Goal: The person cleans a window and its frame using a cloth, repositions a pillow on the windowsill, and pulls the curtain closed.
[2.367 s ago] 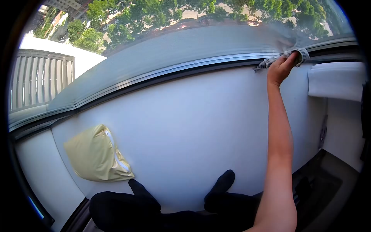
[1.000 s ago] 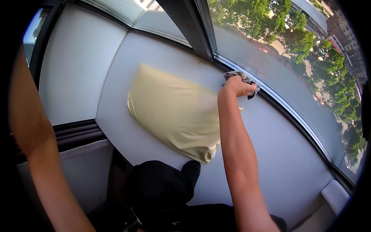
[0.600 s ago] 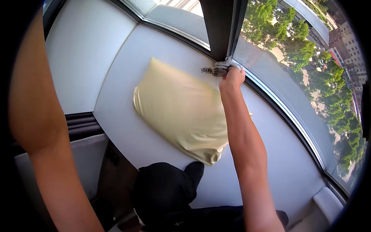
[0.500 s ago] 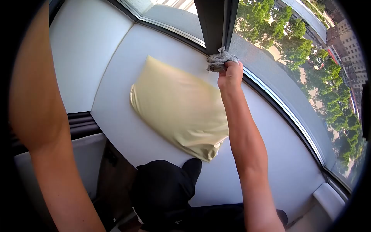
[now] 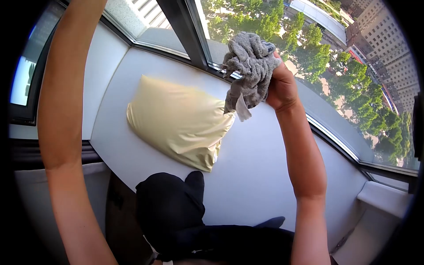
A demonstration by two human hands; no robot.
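Note:
My right hand (image 5: 284,84) grips a bunched grey cloth (image 5: 251,66), raised above the window sill, with a pale tag or strip hanging from its lower end. The cloth hides part of the window frame behind it. My left arm reaches up past the top edge of the view, so my left hand is out of sight. A pale yellow cushion (image 5: 176,119) lies on the white sill (image 5: 251,176), left of the cloth and lower down.
Window frames (image 5: 353,157) run along the back and right, meeting at a dark post (image 5: 183,31). My dark-clad legs (image 5: 168,207) rest on the sill. A folded white pad (image 5: 384,198) is at the right, a dark-framed screen or pane (image 5: 26,79) at the left.
My right hand has lifted the grey cloth away from the frame corner and closer to the camera. The view has shifted, and my left arm now extends higher.

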